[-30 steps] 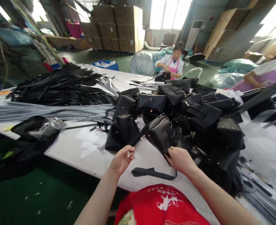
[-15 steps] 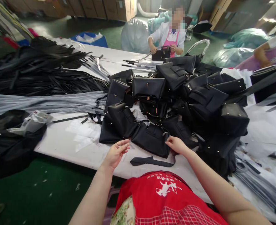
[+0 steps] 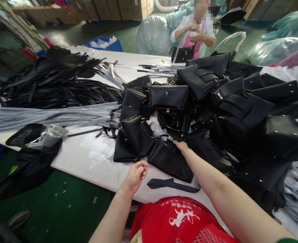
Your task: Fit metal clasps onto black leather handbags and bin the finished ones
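A worker in a red apron (image 3: 174, 216) leans over a white table (image 3: 73, 153), the right hand (image 3: 181, 147) reaching to the top edge of a black handbag (image 3: 168, 160) that lies flat just below the center of the frame. Whether those fingers grip the bag or merely touch it cannot be told. The left hand (image 3: 136, 175), lower and to its left in the frame, is clenched near the bag's left corner, its inside hidden. A dark strap (image 3: 173, 184) lies below the bag. More black bags (image 3: 245, 108) crowd the right of the frame; black strips (image 3: 55, 92) heap at left. At upper center, a co-worker (image 3: 207, 32) stands behind another dark bag (image 3: 183, 54).
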`<state>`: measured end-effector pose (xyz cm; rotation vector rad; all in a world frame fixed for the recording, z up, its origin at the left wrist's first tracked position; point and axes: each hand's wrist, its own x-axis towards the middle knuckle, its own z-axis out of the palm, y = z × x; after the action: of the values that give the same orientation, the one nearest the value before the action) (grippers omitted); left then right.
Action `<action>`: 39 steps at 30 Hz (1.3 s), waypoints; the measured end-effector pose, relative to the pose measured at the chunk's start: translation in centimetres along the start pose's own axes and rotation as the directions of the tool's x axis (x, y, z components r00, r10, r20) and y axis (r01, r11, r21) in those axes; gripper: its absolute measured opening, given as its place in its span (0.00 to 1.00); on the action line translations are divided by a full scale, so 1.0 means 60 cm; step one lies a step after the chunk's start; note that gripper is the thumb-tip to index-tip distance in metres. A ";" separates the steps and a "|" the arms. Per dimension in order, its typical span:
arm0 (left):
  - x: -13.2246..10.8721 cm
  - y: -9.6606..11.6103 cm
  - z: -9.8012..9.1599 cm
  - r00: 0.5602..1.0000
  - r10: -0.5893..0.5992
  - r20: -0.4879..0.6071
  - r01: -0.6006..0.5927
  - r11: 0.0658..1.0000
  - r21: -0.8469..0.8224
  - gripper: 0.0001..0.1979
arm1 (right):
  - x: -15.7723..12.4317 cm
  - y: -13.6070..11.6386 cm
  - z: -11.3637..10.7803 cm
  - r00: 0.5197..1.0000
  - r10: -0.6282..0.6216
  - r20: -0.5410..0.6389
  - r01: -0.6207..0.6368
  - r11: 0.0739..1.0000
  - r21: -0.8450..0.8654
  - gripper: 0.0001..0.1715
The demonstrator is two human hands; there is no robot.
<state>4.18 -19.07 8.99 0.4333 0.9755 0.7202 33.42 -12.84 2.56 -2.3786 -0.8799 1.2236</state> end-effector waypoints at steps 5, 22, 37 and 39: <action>-0.017 -0.004 -0.016 0.999 0.027 -0.021 -0.025 0.998 0.057 0.03 | -0.049 -0.028 -0.004 0.984 -0.076 0.159 0.030 0.961 0.275 0.23; -0.087 -0.017 0.035 0.998 0.002 0.065 -0.013 0.984 0.179 0.12 | -0.284 0.101 -0.086 0.674 -0.588 0.447 0.676 0.735 -0.054 0.16; -0.111 -0.079 0.030 0.998 -0.043 0.034 0.035 0.977 0.211 0.08 | -0.354 0.177 -0.121 0.692 -0.658 0.297 0.715 0.681 -0.157 0.18; -0.112 -0.084 0.036 0.998 -0.053 0.047 0.041 0.973 0.226 0.04 | -0.358 0.176 -0.120 0.707 -0.647 0.286 0.700 0.697 -0.155 0.20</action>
<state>5.40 -27.44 10.86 0.6220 1.0184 0.5549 33.74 -34.90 14.28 -1.7771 -1.8791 1.0845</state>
